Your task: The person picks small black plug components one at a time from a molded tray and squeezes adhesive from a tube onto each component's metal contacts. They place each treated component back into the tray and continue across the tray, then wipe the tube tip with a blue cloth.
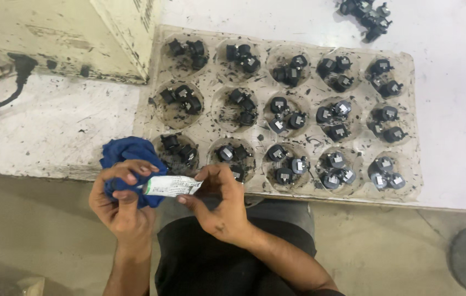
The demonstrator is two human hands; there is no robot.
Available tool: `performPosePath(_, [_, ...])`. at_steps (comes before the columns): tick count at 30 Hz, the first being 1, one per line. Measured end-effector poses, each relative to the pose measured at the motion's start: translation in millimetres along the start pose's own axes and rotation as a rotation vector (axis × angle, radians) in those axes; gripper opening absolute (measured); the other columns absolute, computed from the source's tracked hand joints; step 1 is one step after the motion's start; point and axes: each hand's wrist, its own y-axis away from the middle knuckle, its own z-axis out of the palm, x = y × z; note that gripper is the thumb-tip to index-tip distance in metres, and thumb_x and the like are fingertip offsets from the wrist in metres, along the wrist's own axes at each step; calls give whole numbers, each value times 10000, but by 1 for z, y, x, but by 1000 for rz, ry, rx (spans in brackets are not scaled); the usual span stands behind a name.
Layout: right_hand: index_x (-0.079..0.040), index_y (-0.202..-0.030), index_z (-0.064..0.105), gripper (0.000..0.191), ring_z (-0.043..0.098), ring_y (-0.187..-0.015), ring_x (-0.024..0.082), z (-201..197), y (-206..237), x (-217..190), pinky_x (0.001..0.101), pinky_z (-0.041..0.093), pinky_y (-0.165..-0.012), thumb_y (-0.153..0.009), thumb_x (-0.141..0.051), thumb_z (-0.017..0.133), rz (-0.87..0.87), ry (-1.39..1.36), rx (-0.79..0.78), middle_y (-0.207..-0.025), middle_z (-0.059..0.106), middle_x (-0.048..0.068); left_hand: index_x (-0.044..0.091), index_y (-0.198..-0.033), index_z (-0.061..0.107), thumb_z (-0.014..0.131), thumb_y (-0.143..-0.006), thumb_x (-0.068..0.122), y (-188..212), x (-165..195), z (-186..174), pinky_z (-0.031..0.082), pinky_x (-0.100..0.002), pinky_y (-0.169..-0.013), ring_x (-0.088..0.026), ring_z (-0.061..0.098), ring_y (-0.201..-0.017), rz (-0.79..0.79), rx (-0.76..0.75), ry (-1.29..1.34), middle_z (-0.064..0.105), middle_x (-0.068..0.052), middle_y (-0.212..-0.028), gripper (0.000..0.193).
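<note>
My left hand (122,204) grips a bunched blue cloth (129,153) and pinches one end of a small white tube (171,186). My right hand (217,203) holds the other end of the same tube between thumb and fingers. Both hands hover at the near edge of a clear plastic tray (415,137) with round pockets. Each pocket holds two or three small black parts (285,115) with pale faces.
The tray lies on a worn white table (52,126). A cream box (79,33) stands at the back left, with a black cable (8,93) beside it. More loose black parts (367,15) lie at the back right. Below are my dark lap (227,263) and a grey floor.
</note>
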Motion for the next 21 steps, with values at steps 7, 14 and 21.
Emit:
performPosePath(7, [-13, -1207, 510, 445, 813, -910, 207, -20, 5, -21, 300, 651, -773, -881, 9, 812, -82, 220, -23, -954, 770, 139, -13, -985, 538, 713, -1076, 401, 8, -1, 14, 584, -401, -878, -250, 623, -902, 58, -8, -71, 613, -161, -900, 458])
performPosePath(14, [5, -1238, 488, 454, 786, -851, 213, -16, 2, -22, 300, 637, -747, -861, 62, 735, -128, 251, 60, -943, 740, 158, -8, -1006, 556, 695, -1085, 386, 13, -2, 26, 592, -392, -895, -256, 659, -903, 150, -43, -225, 642, -161, -893, 425])
performPosePath(21, [-18, -1256, 483, 389, 730, -986, 175, -32, 3, -4, 282, 596, -851, -915, 117, 612, -14, -10, -16, -1093, 696, 116, 3, -1014, 561, 714, -1081, 389, 16, 1, 28, 559, -380, -882, -246, 650, -923, 132, 2, -137, 647, -148, -927, 421])
